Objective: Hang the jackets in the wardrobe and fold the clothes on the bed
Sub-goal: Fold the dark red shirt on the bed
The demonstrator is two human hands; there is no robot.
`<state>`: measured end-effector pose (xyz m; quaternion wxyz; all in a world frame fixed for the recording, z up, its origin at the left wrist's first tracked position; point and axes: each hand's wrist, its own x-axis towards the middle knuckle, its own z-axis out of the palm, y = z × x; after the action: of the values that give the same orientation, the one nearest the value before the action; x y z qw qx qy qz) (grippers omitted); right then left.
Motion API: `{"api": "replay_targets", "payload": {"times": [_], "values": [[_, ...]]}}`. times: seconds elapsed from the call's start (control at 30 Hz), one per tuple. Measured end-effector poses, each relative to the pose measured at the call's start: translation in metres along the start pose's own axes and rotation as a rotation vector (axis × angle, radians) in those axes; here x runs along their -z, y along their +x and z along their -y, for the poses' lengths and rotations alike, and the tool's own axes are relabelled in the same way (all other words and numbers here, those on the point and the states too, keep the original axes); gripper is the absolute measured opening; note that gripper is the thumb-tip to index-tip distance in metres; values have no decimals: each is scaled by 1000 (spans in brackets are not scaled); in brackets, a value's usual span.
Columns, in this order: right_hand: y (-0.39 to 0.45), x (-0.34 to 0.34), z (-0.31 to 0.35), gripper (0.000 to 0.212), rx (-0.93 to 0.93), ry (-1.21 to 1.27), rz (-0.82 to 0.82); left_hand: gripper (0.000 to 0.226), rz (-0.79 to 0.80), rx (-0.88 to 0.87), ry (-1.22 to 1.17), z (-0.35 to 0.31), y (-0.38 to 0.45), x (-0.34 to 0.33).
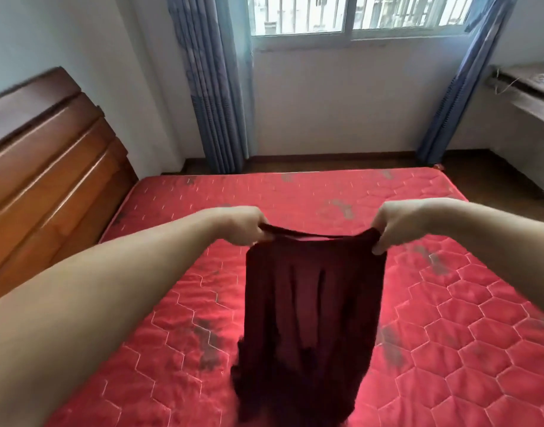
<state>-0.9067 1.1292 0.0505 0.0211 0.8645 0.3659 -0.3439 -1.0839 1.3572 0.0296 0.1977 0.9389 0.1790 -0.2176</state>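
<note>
Head view: dark red garment held up over the bed, hanging down — lower hem blurred. Left hand grips its top left corner, right hand its top right; top edge stretched between them. Wooden headboard at left.

Place: home bedroom
Bed: red quilted mattress with hexagon stitching, bare, no sheet
Headboard: brown wood headboard at left, against white wall
Window: barred window on far wall, daylight coming in
Curtains: blue curtains hanging at both sides of window
Floor: dark wood floor beyond the bed
Right side: shelf or desk by the wall, partly cut off
</note>
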Motion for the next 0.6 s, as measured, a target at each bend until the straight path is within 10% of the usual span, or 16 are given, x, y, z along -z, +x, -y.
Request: {"api": "replay_targets", "payload": {"times": [0.1,0.23,0.43,0.6], "values": [[35,52,2,5,-5,477,-503,19,-526,30,-101,-12,26,58],[34,145,24,16,257,970,-761,15,-752,-80,-897,-37,32,149],[-1,215,33,7,483,712,-1245,22,-1050,-319,-884,-48,10,218],[-20,184,26,5,570,540,-1336,22,-1066,-372,-745,-43,-13,197]]}}
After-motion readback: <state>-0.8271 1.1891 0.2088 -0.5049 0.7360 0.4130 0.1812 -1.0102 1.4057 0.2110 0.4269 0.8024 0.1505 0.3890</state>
